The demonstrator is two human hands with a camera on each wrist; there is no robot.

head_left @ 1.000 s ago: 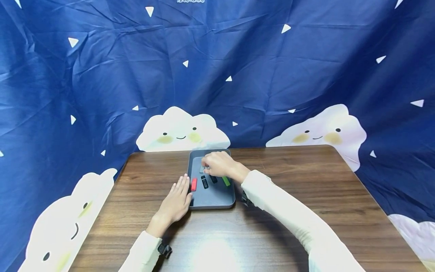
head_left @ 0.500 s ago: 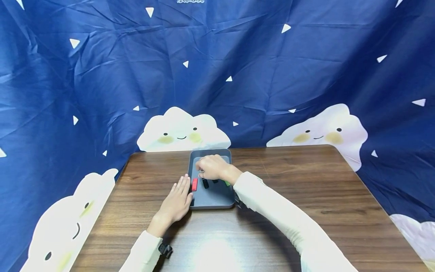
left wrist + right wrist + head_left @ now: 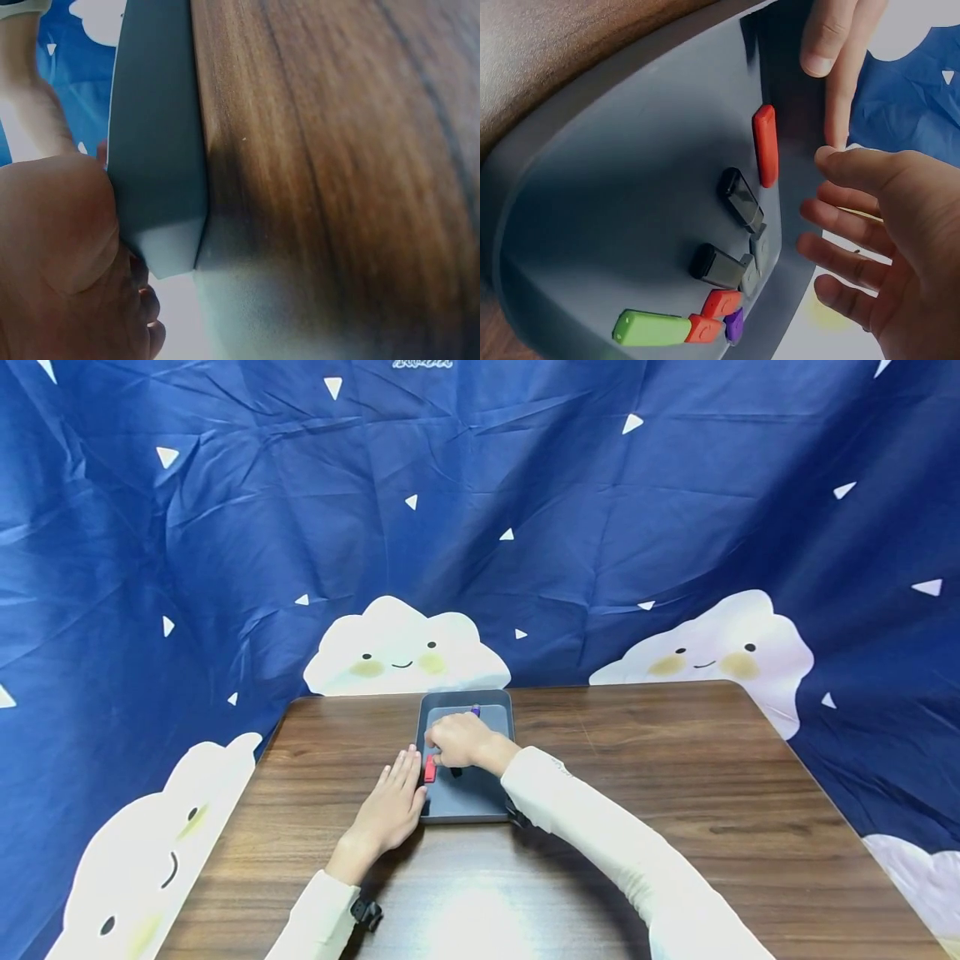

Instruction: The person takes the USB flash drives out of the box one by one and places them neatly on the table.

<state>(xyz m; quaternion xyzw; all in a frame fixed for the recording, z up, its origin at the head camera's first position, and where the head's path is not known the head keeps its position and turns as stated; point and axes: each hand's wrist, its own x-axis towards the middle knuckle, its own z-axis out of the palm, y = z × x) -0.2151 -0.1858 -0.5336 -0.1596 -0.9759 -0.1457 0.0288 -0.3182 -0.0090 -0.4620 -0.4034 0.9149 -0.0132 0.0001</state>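
My left hand (image 3: pixel 386 806) lies with straight fingers against the left side of the grey tray (image 3: pixel 465 818); its palm also meets the tray wall in the left wrist view. My right hand (image 3: pixel 462 740) hangs over the tray's left half, holding nothing, with fingers loosely bent in the right wrist view. Its fingertips are near a red USB stick (image 3: pixel 766 146) by the left wall. Two black USB sticks (image 3: pixel 741 199) and a green stick (image 3: pixel 652 328) lie beside it. Small red (image 3: pixel 721 303), grey (image 3: pixel 760 247) and purple (image 3: pixel 734 325) pieces lie near their far ends.
The tray sits at the back edge of a brown wooden table (image 3: pixel 652 760). Behind it hangs a blue curtain (image 3: pixel 480 468) with white clouds and triangles. The right sleeve (image 3: pixel 600 827) crosses the table from the lower right.
My right hand has moved left and nearer, from the tray's far middle toward the red USB stick. The purple piece now shows behind it. My left hand has stayed in place.
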